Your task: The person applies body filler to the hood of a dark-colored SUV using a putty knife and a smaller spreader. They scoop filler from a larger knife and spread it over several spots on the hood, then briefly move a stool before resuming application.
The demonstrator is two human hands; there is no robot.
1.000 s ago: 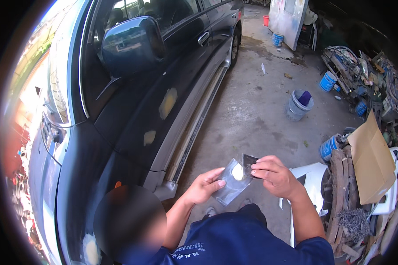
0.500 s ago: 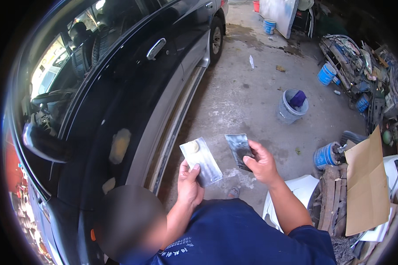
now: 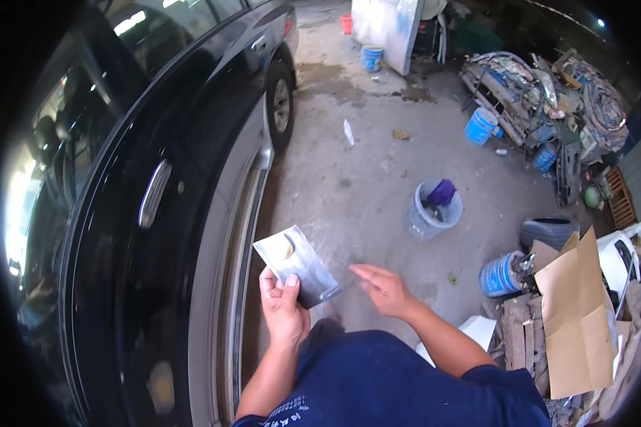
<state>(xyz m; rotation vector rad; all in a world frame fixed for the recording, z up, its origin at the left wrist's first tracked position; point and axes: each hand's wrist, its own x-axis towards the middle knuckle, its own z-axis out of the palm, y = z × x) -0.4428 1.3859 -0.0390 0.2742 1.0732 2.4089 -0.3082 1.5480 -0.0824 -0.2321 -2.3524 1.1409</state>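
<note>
My left hand (image 3: 283, 306) is closed on a thin silvery rectangular plate (image 3: 310, 267) with a cream-coloured dab of paste (image 3: 282, 246) near its upper corner. The plate's lower part looks dark; whether a second piece lies behind it, I cannot tell. My right hand (image 3: 384, 292) is just to the right of the plate, apart from it, fingers extended and nothing visible in them. Along my left stands a black car (image 3: 121, 285) with a door handle (image 3: 154, 193) and a dull pale patch (image 3: 161, 386) low on its side.
A grey bucket (image 3: 424, 228) with a purple cloth stands ahead on the concrete floor (image 3: 356, 178). Along the right are heaped scrap parts (image 3: 513, 92), blue pails (image 3: 481, 128), a tyre (image 3: 548, 231), cardboard (image 3: 573, 317) and white panels. A pale board (image 3: 377, 32) leans at the back.
The dark plate is no longer visible in my right hand, whose fingers have straightened. My left hand has shifted left with the silvery plate. The view has moved along the car toward its rear.
</note>
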